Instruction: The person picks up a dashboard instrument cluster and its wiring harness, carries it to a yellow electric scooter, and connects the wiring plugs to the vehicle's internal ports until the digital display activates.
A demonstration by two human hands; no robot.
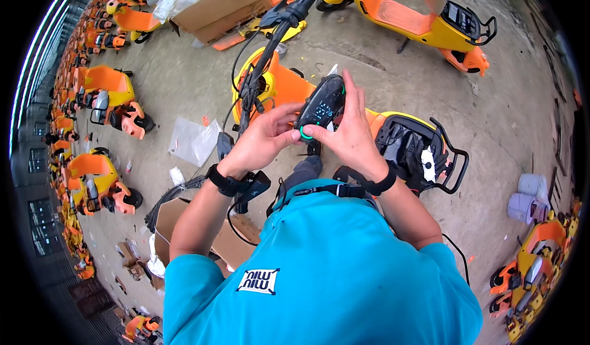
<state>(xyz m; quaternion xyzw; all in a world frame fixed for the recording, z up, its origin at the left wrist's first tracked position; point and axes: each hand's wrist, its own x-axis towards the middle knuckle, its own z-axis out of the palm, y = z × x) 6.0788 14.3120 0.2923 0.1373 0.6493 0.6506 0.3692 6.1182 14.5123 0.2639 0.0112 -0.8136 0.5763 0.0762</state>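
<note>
Between both hands, in front of my chest, is a black oval scooter display panel [322, 104] with small light-blue marks across its face and bright green at its rim. My left hand [267, 137] pinches its lower left end, thumb near the green edge. Along its right side my right hand [351, 131] grips it, with the thumb on the lower end and fingers stretched up the side. Behind the panel stands an orange and yellow scooter [289, 82]; its black handlebar [284, 30] with hanging cables rises on the left. The panel's underside is hidden.
A black seat-area rack [453, 160] juts out at right. A cardboard box [224, 10] with white wrapping stands ahead, beside another scooter [405, 16]. A plastic bag [193, 141] and black cable coil [169, 200] lie at left. Rows of scooters [92, 167] line the left.
</note>
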